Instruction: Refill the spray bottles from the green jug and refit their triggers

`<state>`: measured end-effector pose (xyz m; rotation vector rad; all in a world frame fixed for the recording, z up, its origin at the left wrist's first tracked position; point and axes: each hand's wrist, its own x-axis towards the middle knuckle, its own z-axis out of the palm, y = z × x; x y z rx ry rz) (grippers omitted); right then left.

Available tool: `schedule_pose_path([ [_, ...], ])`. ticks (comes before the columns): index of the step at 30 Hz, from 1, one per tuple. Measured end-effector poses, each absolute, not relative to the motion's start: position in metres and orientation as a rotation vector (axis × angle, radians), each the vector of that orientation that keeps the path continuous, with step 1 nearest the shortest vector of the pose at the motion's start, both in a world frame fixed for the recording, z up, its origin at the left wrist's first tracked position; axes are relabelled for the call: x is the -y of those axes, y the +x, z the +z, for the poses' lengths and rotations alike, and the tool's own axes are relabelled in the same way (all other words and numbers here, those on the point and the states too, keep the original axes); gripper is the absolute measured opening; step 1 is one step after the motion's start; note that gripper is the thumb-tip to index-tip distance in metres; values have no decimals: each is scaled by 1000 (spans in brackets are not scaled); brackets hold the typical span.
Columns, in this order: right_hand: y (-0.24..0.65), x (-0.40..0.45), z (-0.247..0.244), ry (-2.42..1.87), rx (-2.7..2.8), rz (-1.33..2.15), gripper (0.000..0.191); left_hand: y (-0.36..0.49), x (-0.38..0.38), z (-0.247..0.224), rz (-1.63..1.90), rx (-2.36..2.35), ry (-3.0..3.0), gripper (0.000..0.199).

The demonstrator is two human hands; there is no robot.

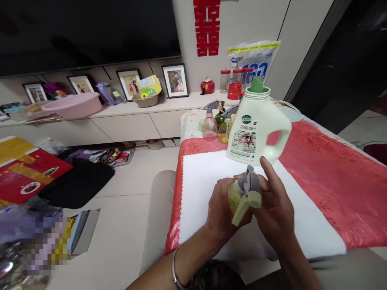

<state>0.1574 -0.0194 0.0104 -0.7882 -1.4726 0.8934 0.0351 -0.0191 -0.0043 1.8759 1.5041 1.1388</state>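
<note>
My left hand [220, 207] is wrapped round a small yellow-green spray bottle [234, 197] with a grey and green trigger head, held tilted above a white cloth [199, 177]. Against the right side of the spray head rests my right hand [276, 205], its thumb stretched out and its other fingers partly hidden behind the head. Just beyond the hands a large pale green detergent jug [256, 125] stands upright on the cloth's far part, a green spout piece in its mouth. Left of the jug are a pink spray bottle [209, 127] and an amber one [224, 131].
A red covering [320, 173] lies under the white cloth on the table. Behind, a long cabinet [127, 125] holds framed photos, a pink basin [75, 105], red-lidded jars and a red pot [207, 86]. Boxes and bags lie on the floor at left.
</note>
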Motion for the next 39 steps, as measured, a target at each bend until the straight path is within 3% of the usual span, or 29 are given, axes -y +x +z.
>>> schedule_pose_path([
  [5,161,18,15,-761,1557,810,62,34,20,-3,1134,-1525,1853,38],
  [10,155,16,15,-869,1521,688,73,34,20,6,1091,-1528,1814,31],
  [15,158,18,11,-988,1538,629,71,34,19,14,1071,-1456,1843,18],
  [24,164,16,8,-876,1547,847,73,35,19,3,1117,-1525,1874,28],
  [39,163,18,8,-989,1496,691,73,32,17,15,1102,-1416,1862,27],
])
